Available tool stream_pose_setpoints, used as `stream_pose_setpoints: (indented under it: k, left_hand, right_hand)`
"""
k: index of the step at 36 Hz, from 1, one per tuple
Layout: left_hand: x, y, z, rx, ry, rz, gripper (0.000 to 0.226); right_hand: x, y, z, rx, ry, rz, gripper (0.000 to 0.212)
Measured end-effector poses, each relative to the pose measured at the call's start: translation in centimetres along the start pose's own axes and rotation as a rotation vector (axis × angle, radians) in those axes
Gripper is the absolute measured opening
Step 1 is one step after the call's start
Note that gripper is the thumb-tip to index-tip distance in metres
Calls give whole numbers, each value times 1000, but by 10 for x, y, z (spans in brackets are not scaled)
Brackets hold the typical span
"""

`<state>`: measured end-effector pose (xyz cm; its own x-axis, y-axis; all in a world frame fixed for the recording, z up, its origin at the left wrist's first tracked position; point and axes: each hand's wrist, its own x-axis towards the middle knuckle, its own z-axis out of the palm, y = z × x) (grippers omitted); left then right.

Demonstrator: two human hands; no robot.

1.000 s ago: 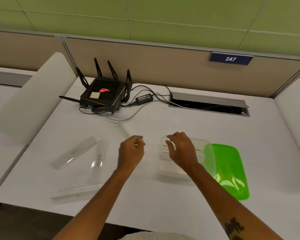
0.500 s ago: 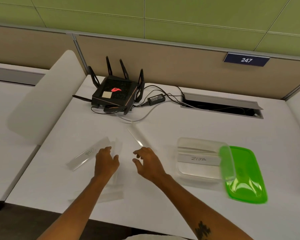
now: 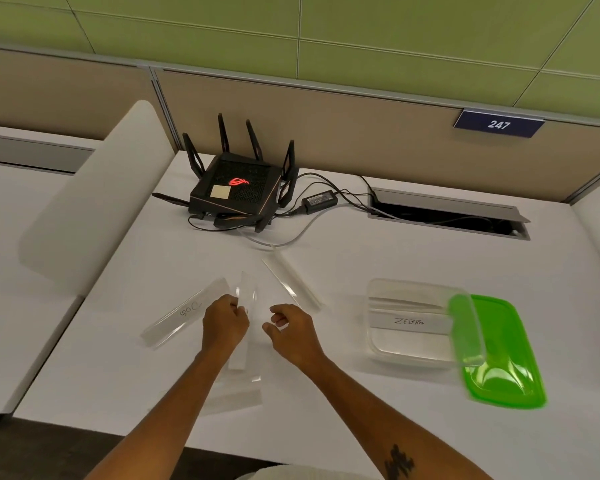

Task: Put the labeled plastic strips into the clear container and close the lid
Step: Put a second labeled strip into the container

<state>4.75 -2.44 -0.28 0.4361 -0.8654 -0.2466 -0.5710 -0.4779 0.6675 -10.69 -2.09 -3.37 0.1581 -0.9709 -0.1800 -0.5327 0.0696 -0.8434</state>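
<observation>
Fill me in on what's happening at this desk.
A person is sorting clear plastic strips into a clear container. One strip marked ZEBRA already lies inside, and the green lid is off, beside it. The left hand is closing on an upright strip, the right hand next to it. Other strips remain on the desk.

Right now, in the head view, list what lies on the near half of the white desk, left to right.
Clear plastic strip labeled DOG → left hand → right hand → clear rectangular container holding the ZEBRA strip → translucent green lid.
</observation>
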Motion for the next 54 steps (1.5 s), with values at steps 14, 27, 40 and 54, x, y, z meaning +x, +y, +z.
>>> stream_pose_setpoints:
  k: [14, 27, 40, 54]
  left_hand:
    - [-9, 74, -16, -399, 91, 68, 14]
    - [-57, 145, 16, -738, -87, 55, 19]
    - [-89, 192, 64, -651, -136, 134, 29]
    - [-116, 196, 109, -341, -281, 238, 38]
  right_hand:
    - [23, -44, -62, 120, -2, -88, 69]
    - [12, -50, -166, 106, 32, -181, 67]
    - [-10, 13, -267, -275, 76, -187, 74]
    - [-29, 82, -313, -633, -25, -176, 72]
